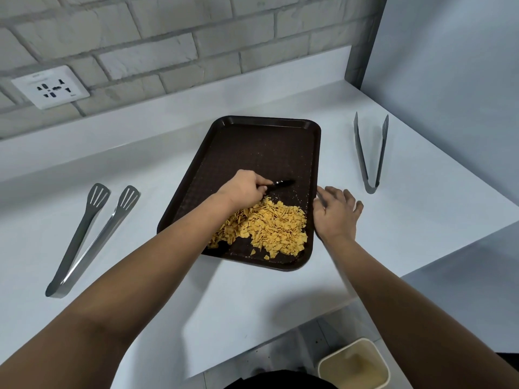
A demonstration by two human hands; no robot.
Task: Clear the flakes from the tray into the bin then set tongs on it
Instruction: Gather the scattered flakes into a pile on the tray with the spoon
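Right now we're mid-sweep: left hand (245, 189) grips a black brush (280, 184) w/ flakes (269, 228) piled at the tray's (261, 122) lower-right end. Right hand (335, 213), fingers relaxed, steadies the rim. Keep strokes short toward that corner; bin (355, 364) sits bottom right, below the counter (252, 299). Tongs (370, 153) wait upper right, another pair (90, 237) left.

Open counter (252, 299) before tray (213, 141); tongs (92, 237) blocking left, tongs (370, 153) right, wall (157, 29) behind.
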